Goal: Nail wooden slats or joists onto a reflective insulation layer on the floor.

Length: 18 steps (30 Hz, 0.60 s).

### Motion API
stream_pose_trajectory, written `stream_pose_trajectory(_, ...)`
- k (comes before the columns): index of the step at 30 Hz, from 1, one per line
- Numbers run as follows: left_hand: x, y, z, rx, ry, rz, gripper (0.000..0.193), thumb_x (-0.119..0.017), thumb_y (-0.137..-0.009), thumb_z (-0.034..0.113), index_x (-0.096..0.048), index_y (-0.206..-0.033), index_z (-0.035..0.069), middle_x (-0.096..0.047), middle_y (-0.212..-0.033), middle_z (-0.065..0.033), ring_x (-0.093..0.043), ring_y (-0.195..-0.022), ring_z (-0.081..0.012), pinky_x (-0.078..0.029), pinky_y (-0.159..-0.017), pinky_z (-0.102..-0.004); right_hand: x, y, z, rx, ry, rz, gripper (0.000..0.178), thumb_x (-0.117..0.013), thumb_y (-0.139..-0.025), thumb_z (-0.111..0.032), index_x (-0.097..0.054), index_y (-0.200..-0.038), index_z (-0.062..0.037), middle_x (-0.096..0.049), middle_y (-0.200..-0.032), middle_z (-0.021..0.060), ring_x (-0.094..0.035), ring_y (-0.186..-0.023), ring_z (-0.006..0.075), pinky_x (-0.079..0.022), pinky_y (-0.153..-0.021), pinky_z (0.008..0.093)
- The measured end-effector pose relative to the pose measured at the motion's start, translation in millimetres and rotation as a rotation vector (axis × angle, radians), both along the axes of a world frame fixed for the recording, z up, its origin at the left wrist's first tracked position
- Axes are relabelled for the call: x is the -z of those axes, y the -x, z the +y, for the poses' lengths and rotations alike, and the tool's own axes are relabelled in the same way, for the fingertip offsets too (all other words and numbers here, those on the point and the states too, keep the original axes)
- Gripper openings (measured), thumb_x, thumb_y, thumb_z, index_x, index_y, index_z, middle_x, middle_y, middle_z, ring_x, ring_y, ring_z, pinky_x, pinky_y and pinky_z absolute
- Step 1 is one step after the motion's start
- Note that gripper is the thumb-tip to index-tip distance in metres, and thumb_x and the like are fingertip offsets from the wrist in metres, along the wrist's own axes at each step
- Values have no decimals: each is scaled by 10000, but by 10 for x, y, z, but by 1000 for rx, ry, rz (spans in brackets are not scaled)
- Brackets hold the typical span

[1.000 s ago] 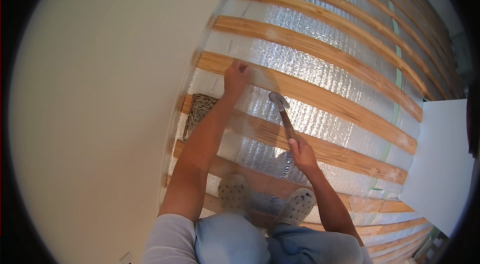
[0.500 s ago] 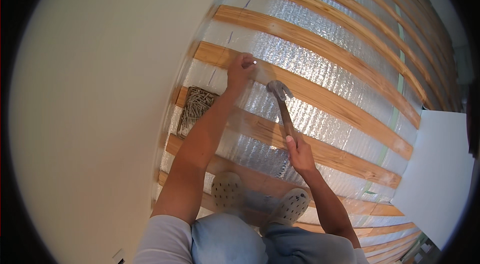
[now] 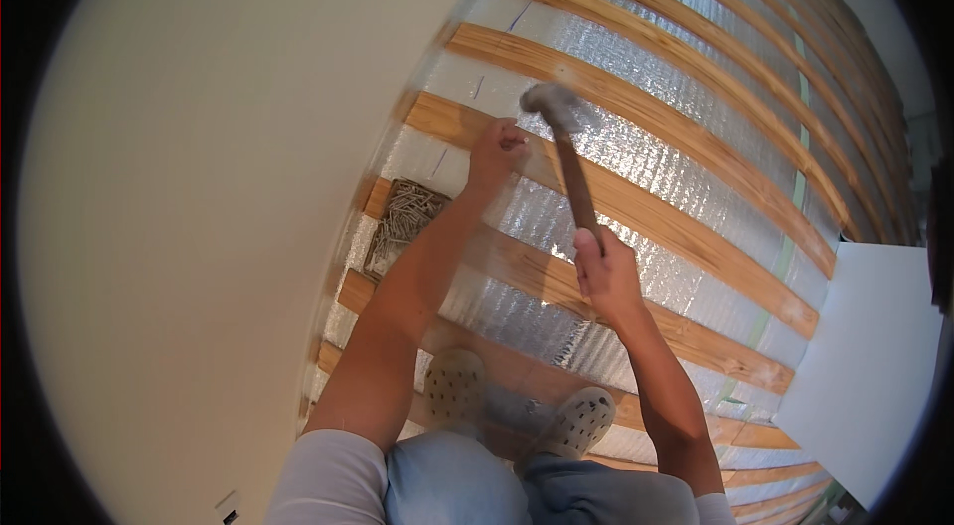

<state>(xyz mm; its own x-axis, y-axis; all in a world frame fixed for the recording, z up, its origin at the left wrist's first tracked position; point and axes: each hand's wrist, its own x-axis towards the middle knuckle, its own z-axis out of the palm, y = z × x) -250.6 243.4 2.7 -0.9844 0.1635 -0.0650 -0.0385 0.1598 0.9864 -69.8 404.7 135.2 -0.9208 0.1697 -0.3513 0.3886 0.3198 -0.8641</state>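
Note:
Bent over a wooden batten (image 3: pixel 636 195), I pinch a nail (image 3: pixel 524 141) with my left hand (image 3: pixel 497 155); only its small bright head shows between my fingertips. My right hand (image 3: pixel 608 272) grips the wooden handle of a claw hammer (image 3: pixel 576 182). The hammer's metal head is blurred by motion and appears up beyond the nail, apart from it. Beside my left forearm, an open box of loose nails (image 3: pixel 407 214) rests across a nearer batten.
Parallel battens run over shiny silver insulation sheeting (image 3: pixel 636 128) with pale green tape strips (image 3: pixel 785 257). A plain pale wall (image 3: pixel 219 177) borders the left. At right lies a white panel (image 3: pixel 860 346). My perforated clogs (image 3: pixel 581 421) stand among the nearer battens.
The hammer has risen and moved away from me, with my right hand following upward. My left hand stays at the same batten, still pinching the nail. The view has shifted slightly.

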Motion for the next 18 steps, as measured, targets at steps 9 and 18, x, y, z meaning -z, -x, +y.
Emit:
stream_pose_trajectory(9,-413,346,-695,35,731,-19,430,-587,-844,177,-533,-1236,8,-584,-1191,-216,-556,-1107,-376,-440,-966,-406,211,-67,98,31,290,666,617,-530,-869,-635,-500,-933,-22,-475,-642,22,-458,-540,107,-375,-483,244)
stream_pose_trajectory(18,-54,341,-1114,324,1146,368,455,-496,-866,112,-469,-1290,-50,-445,-1371,-231,-450,-1260,-362,-406,-1023,-408,-162,95,-90,-41,115,130,488,-491,-947,-482,-536,-961,4,-546,-661,87,-549,-579,177,-434,-525,312)
